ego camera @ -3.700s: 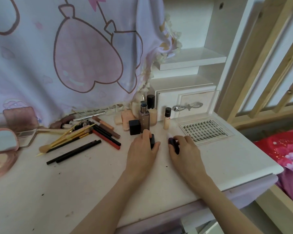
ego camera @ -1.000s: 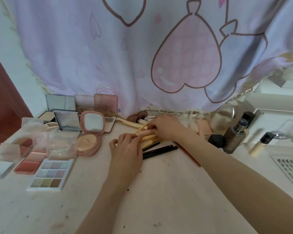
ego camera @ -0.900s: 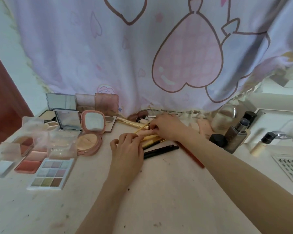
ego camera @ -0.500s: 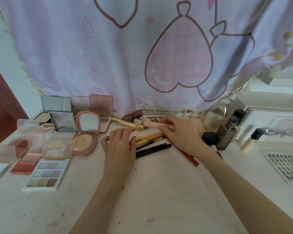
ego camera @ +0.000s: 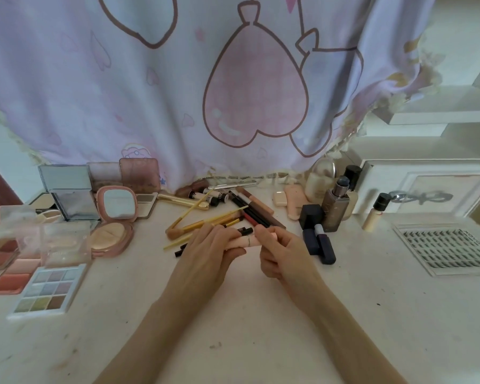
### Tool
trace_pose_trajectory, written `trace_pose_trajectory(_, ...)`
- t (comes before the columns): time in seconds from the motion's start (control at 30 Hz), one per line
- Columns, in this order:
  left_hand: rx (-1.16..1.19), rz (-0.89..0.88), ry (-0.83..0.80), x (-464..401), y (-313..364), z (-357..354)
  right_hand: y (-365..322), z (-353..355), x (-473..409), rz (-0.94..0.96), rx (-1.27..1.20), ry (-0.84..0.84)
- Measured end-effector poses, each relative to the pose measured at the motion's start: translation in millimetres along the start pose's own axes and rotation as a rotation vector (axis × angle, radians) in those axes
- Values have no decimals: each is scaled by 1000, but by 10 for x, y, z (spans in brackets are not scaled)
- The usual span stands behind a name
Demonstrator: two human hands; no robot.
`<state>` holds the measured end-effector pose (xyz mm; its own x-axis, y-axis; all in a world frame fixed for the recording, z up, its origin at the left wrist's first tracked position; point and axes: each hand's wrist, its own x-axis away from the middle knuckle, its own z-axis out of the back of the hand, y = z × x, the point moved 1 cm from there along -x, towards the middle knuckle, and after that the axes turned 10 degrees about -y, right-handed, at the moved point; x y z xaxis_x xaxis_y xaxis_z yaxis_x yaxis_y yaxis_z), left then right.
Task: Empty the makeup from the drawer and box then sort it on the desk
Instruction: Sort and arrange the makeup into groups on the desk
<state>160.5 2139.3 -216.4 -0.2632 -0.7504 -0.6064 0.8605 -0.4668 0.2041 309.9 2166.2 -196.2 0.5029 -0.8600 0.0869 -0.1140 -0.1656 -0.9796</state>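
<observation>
Pink tube (ego camera: pixel 244 241) lifted from pile; both hands grip it.

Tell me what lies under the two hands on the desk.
Both the left hand and the right hand hold a pink tube above the desk. Black pencils poke out behind the fingers; their covered lengths cannot be seen.

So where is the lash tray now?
The lash tray lies flat at the desk's right side, in front of the white drawer, beyond the right hand.
</observation>
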Motion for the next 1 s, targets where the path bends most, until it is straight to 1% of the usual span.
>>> trace_pose_trajectory(0.07,-59,1,-35,2,-8,-3,14,-12,16,-8,-63,-16)
trace_pose_trajectory(0.13,-68,14,-94,25,-14,-21,35,-6,23,-18,-12,-10)
trace_pose_trajectory(0.2,40,95,-181,37,15,-19,52,7,29,-7,99,-6)
trace_pose_trajectory(0.27,179,230,-262,39,27,-7,56,2,35,7,145,-22)
trace_pose_trajectory(0.37,277,329,-224,21,2,27,48,-8,25,14,128,-13)
trace_pose_trajectory(0.4,302,346,-241,28,-9,28,49,1,17,8,107,5)
trace_pose_trajectory(0.43,318,351,-274,37,3,26,49,15,8,-5,71,23)
trace_pose_trajectory(0.5,316,298,-312,67,20,16,46,44,-5,-33,5,38)
trace_pose_trajectory(0.57,322,259,-300,64,41,33,40,48,-6,-36,3,34)
trace_pose_trajectory(0.73,285,310,-258,9,-30,24,49,21,-23,62,104,33)
trace_pose_trajectory(0.77,299,319,-240,8,-34,35,45,27,-28,68,108,43)
trace_pose_trajectory(0.83,349,343,-254,26,-31,50,32,61,-35,53,71,71)
trace_pose_trajectory(0.87,366,322,-260,45,-29,49,25,78,-37,38,38,74)
trace_pose_trajectory(0.93,329,247,-246,64,-32,52,18,87,-34,15,-9,39)
trace_pose_trajectory(1.0,302,193,-230,73,-46,46,32,73,-34,21,3,-1)
